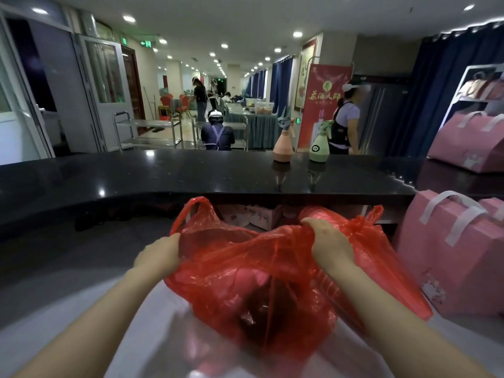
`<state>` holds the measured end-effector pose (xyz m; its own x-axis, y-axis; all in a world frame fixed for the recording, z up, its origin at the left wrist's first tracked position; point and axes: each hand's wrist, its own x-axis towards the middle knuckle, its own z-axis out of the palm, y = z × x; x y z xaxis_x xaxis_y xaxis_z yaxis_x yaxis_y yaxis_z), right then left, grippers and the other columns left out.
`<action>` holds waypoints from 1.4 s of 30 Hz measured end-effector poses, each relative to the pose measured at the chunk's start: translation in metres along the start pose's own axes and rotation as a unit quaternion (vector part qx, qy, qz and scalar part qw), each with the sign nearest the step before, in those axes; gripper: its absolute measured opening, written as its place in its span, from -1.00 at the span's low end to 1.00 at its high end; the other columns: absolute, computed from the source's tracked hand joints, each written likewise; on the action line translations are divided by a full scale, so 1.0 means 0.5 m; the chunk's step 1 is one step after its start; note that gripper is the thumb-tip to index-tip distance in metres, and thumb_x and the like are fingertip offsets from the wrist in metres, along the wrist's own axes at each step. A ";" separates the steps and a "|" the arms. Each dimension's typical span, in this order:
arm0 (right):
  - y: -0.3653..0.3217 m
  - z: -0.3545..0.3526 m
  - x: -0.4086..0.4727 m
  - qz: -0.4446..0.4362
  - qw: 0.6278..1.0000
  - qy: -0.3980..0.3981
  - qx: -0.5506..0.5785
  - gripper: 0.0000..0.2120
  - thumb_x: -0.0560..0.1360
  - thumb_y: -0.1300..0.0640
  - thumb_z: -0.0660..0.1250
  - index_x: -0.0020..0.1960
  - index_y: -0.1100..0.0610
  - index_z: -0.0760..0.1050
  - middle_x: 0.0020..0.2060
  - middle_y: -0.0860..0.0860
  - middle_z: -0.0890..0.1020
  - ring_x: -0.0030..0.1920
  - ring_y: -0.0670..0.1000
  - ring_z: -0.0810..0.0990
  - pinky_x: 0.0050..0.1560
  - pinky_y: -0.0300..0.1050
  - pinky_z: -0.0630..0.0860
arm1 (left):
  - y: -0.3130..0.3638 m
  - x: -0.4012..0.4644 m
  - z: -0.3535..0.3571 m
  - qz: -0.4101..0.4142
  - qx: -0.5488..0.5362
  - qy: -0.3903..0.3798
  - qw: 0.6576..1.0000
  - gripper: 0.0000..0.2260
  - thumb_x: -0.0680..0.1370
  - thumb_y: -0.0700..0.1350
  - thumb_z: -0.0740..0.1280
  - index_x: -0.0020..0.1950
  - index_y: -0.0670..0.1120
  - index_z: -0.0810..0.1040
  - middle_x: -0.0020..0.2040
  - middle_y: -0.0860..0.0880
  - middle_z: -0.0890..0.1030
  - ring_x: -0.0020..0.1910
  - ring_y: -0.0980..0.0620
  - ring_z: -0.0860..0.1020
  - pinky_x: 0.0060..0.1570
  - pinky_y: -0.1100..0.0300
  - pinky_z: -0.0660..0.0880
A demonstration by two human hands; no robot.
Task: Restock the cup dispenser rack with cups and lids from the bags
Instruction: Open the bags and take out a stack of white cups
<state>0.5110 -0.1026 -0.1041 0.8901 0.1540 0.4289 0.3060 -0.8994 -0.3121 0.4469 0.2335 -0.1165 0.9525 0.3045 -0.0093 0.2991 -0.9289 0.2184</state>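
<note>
- The red plastic bag (253,271) lies on the pale lower bench (152,317), directly in front of the person and between both forearms.
- A dark rounded mass shows through the film low in the bag; whether it is cups or lids cannot be told.
- The left hand (158,257) grips the left edge of the bag mouth, fingers curled into the plastic.
- The right hand (331,241) pinches a gathered fold of the right edge, just below the right handle loop.
- The left handle loop (195,211) stands upright and free, above the left hand.
- Judged step: opening the bag. The mouth is being spread; nothing is yet taken out.
- Judged next move: widen the mouth further, then release one hand to reach inside while the other keeps the edge taut. Thin film tends to collapse if both edges are let go.
- A pink gift bag (450,252) stands just beside the red bag, to the right.
- Beyond, the raised black bench (191,173) carries two spray bottles, one peach (283,147) and one green (319,148).
- No cup dispenser rack is visible in this view.
</note>
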 end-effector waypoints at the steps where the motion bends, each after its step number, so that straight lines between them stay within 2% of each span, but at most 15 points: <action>1: -0.005 -0.004 0.009 -0.026 1.000 -0.016 0.006 -0.48 0.42 0.36 0.14 0.27 -0.03 0.51 0.29 -0.05 0.51 0.22 0.09 0.53 0.18 -0.03 0.44 | -0.004 -0.002 -0.005 0.003 -0.021 -0.001 1.000 -0.59 0.44 -0.08 0.24 0.30 0.07 0.35 0.27 -0.05 0.44 0.05 -0.15 0.53 -0.05 0.02 0.51; 3: -0.026 -0.008 0.021 -0.098 0.993 -0.063 0.021 -0.56 0.40 0.37 0.18 0.12 0.02 0.62 0.34 -0.03 0.48 0.30 0.08 0.45 0.30 -0.01 0.39 | 0.004 -0.014 -0.015 0.017 -0.050 0.016 0.999 -0.45 0.41 -0.12 0.29 0.40 0.09 0.30 0.47 -0.06 0.21 0.21 -0.16 0.45 0.03 0.01 0.50; 5: -0.046 -0.011 0.025 -0.151 0.983 -0.089 0.044 -0.64 0.37 0.38 0.20 -0.06 0.06 0.67 0.32 -0.03 0.50 0.33 0.06 0.41 0.33 -0.05 0.34 | 0.021 -0.032 -0.023 0.075 -0.027 0.127 0.989 -0.45 0.38 -0.18 0.34 0.37 0.05 0.40 0.54 -0.13 0.11 0.40 -0.20 0.27 0.25 -0.07 0.40; 8: -0.067 -0.025 0.018 -0.182 0.972 -0.096 0.112 -0.69 0.31 0.44 0.20 -0.28 0.14 0.64 0.17 -0.02 0.61 0.24 0.02 0.48 0.25 -0.18 0.35 | 0.062 -0.046 -0.038 0.308 0.006 0.318 0.897 -0.62 0.31 -0.32 0.32 0.09 -0.08 0.65 0.33 -0.17 0.49 0.35 -0.23 0.40 0.31 -0.21 0.33; 10: -0.074 -0.036 0.002 -0.196 0.962 -0.130 0.137 -0.71 0.25 0.48 0.20 -0.33 0.20 0.62 0.06 0.00 0.67 0.13 -0.05 0.51 0.16 -0.33 0.37 | 0.094 -0.044 -0.041 0.437 0.017 0.262 0.860 -0.64 0.36 -0.34 0.32 0.06 -0.02 0.66 0.20 0.00 0.60 0.36 -0.09 0.42 0.39 -0.16 0.24; 11: -0.074 -0.040 -0.010 -0.199 0.957 -0.154 0.143 -0.72 0.23 0.49 0.19 -0.34 0.22 0.62 0.02 0.02 0.69 0.09 -0.08 0.52 0.10 -0.44 0.35 | 0.112 -0.042 -0.036 0.461 0.034 0.182 0.868 -0.60 0.41 -0.35 0.29 0.12 0.02 0.63 0.21 0.08 0.59 0.42 0.01 0.34 0.47 -0.08 0.08; 13: -0.069 -0.039 -0.039 -0.194 0.949 -0.200 0.146 -0.73 0.22 0.48 0.20 -0.32 0.25 0.63 -0.05 0.05 0.70 0.08 -0.05 0.57 0.07 -0.45 0.38 | 0.140 -0.025 -0.012 0.440 0.119 0.052 0.889 -0.62 0.52 -0.22 0.23 0.28 0.10 0.52 0.31 0.18 0.51 0.51 0.11 0.12 0.46 -0.07 -0.25; 16: -0.051 -0.028 -0.083 -0.163 0.944 -0.270 0.093 -0.74 0.29 0.42 0.22 -0.21 0.23 0.64 0.01 0.06 0.69 0.22 -0.05 0.52 0.28 -0.30 0.28 | 0.137 0.005 0.042 0.348 0.223 -0.048 0.909 -0.45 0.54 0.22 0.18 0.50 0.14 0.19 0.50 0.09 0.27 0.55 -0.05 -0.08 0.35 -0.32 -0.37; 20: -0.023 -0.004 -0.123 -0.132 0.930 -0.344 0.009 -0.82 0.42 0.03 0.10 -0.29 -0.06 0.44 -0.16 -0.11 0.59 0.00 -0.08 0.52 0.49 0.13 -0.14 | 0.092 0.030 0.104 0.262 0.252 -0.077 0.928 -0.18 0.43 0.33 0.24 0.54 0.18 -0.15 0.57 0.03 0.01 0.53 -0.24 -0.15 0.24 -0.39 -0.43; 23: -0.008 0.019 -0.135 -0.075 0.934 -0.350 -0.008 -0.48 0.47 -0.36 -0.12 -0.13 -0.06 0.48 -0.16 -0.09 0.60 0.01 -0.03 0.54 0.43 0.23 -0.32 | 0.075 0.041 0.136 0.234 0.260 -0.083 0.933 -0.05 0.34 0.43 0.26 0.53 0.18 -0.22 0.58 -0.01 -0.07 0.51 -0.28 -0.19 0.19 -0.38 -0.48; 25: 0.000 0.031 -0.137 -0.067 0.938 -0.330 -0.077 -0.41 0.55 -0.33 -0.14 -0.02 0.03 0.52 -0.05 0.00 0.63 0.13 0.08 0.54 0.40 0.31 -0.34 | 0.062 0.046 0.149 0.208 0.259 -0.098 0.938 0.05 0.25 0.51 0.26 0.53 0.16 -0.22 0.58 -0.05 -0.10 0.50 -0.31 -0.18 0.19 -0.39 -0.47; 29: 0.008 0.051 -0.150 -0.087 0.936 -0.282 -0.192 -0.57 0.47 -0.26 0.22 0.15 0.03 0.44 0.03 0.01 0.61 0.20 0.11 0.51 0.33 0.43 -0.35 | 0.029 0.040 0.164 0.155 0.242 -0.132 0.949 0.11 0.21 0.51 0.30 0.54 0.12 -0.22 0.57 -0.10 -0.08 0.51 -0.32 -0.12 0.28 -0.41 -0.35; 33: -0.003 0.081 -0.155 -0.101 0.933 -0.278 -0.203 -0.17 0.31 -0.22 0.41 0.47 -0.05 0.16 0.30 0.00 0.39 0.36 0.11 0.28 0.36 0.46 -0.22 | 0.006 0.033 0.162 0.075 0.227 -0.136 0.961 0.14 0.19 0.46 0.38 0.54 0.10 -0.19 0.57 -0.11 -0.02 0.50 -0.28 0.02 0.35 -0.38 -0.21; 36: -0.019 0.113 -0.145 -0.114 0.944 -0.252 -0.179 -0.03 0.27 -0.19 0.46 0.52 -0.08 0.02 0.38 0.01 0.22 0.42 0.11 0.14 0.41 0.39 -0.09 | -0.023 0.028 0.149 0.020 0.216 -0.110 0.970 0.11 0.22 0.41 0.42 0.55 0.08 -0.14 0.56 -0.10 0.04 0.48 -0.28 0.12 0.37 -0.37 -0.11; 42: -0.064 0.153 -0.114 -0.164 0.955 -0.217 -0.115 -0.10 0.33 -0.28 0.37 0.53 -0.12 0.02 0.50 -0.10 0.13 0.53 0.07 -0.16 0.38 0.27 -0.39 | -0.058 0.008 0.107 0.047 0.192 -0.072 0.978 0.04 0.29 0.36 0.40 0.55 0.13 -0.18 0.58 0.04 -0.04 0.52 -0.25 -0.12 0.32 -0.41 -0.23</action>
<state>0.4762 -0.0516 -0.1836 0.8304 0.5535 0.0638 0.5549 -0.8319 -0.0043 0.4451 0.2504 -0.1752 0.9668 0.2062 -0.1509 0.1824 -0.9705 -0.1575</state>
